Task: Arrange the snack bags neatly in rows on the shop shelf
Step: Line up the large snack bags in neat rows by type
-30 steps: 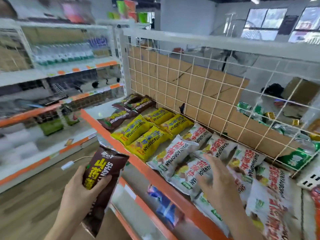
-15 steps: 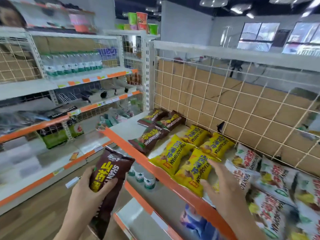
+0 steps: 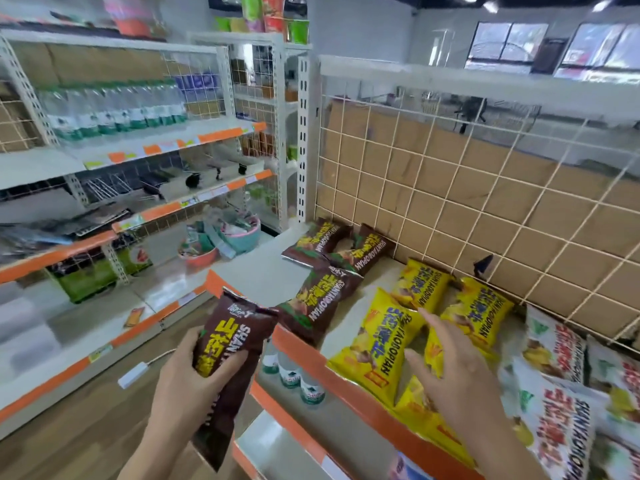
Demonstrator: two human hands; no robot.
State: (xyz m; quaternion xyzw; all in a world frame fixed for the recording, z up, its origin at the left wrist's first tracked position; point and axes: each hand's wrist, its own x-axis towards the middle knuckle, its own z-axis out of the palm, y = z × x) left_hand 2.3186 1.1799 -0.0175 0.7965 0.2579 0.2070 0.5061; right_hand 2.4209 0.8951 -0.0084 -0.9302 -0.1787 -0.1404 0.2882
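Grip of left hand (image 3: 185, 384) holds a brown snack bag (image 3: 235, 337) off the shelf (image 3: 301, 348), likely for the far brown row (image 3: 325, 299); right hand (image 3: 460, 375), spread wide, is above yellow bags (image 3: 377, 344).

retail shop: orange-edged shelf (image 3: 349, 382) displaying snack bags (image 3: 377, 344), bottled water (image 3: 114, 112) sitting on racks left of it

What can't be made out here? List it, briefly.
All in the head view:
- brown bag: middle print covered by the gripping left hand.
- front yellow bag: mostly under the right hand.
- white bags: blurred, cut off by the right edge.
- bottles: labels too small to read.
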